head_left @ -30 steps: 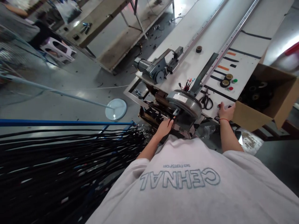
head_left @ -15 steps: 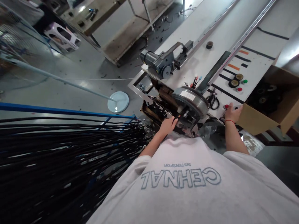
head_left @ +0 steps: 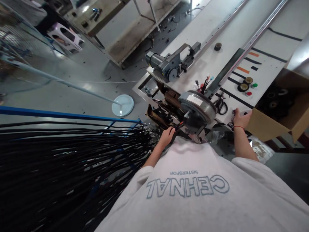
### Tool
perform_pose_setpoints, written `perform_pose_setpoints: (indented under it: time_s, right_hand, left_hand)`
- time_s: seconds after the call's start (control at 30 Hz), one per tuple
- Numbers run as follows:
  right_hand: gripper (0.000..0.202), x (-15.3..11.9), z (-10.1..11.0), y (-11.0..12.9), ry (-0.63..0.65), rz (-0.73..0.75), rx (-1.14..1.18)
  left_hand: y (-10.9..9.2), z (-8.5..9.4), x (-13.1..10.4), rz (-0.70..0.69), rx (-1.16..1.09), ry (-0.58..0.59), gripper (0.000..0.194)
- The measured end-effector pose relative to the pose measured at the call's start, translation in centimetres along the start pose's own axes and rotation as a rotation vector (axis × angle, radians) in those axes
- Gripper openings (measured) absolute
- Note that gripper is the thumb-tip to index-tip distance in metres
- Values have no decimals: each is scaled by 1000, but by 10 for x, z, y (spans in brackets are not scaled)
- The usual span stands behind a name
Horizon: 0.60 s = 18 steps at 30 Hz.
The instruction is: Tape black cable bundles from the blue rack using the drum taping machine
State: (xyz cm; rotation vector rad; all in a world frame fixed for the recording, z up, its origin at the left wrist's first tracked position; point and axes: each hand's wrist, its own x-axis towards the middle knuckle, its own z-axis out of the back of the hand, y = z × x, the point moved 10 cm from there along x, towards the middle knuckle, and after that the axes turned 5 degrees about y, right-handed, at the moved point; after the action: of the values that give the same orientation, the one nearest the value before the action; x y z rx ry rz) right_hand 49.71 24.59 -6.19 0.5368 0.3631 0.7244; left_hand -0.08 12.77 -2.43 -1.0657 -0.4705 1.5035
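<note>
My left hand (head_left: pixel 167 136) is closed around a dark cable bundle (head_left: pixel 179 125) with an orange-red part, just left of the round wheel of a machine (head_left: pixel 198 104). A cluster of wires with coloured ends (head_left: pixel 204 84) sticks up behind the wheel. My right hand (head_left: pixel 242 118) rests at the front edge of the white table, fingers apart, over a red button that is mostly covered. Black-handled scissors (head_left: pixel 221 105) lie between the wheel and my right hand.
A cardboard box (head_left: pixel 270 125) of dark rolls stands at the right. Tape rolls (head_left: pixel 243 87) and green and red buttons sit on the white table (head_left: pixel 229 42). A motor unit (head_left: pixel 169 64) is at its far-left edge. Black cables (head_left: pixel 60 154) hang on a blue rack (head_left: pixel 72 112) at the left.
My left hand has moved slightly left and toward my body, away from the wheel, with the cable bundle. The wires behind the wheel have shifted. My right hand has barely moved.
</note>
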Motion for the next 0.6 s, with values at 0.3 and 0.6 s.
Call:
perform_pose_setpoints:
  time_s: [0.3,0.6]
  right_hand:
    - [89,-3,2,4,16,-15,6]
    - [84,-6,5,6,-2,8,5]
  left_hand:
    - [-16,-17,25,-1,-100,-7,45]
    - [-18,-35,35,10,38,15,31]
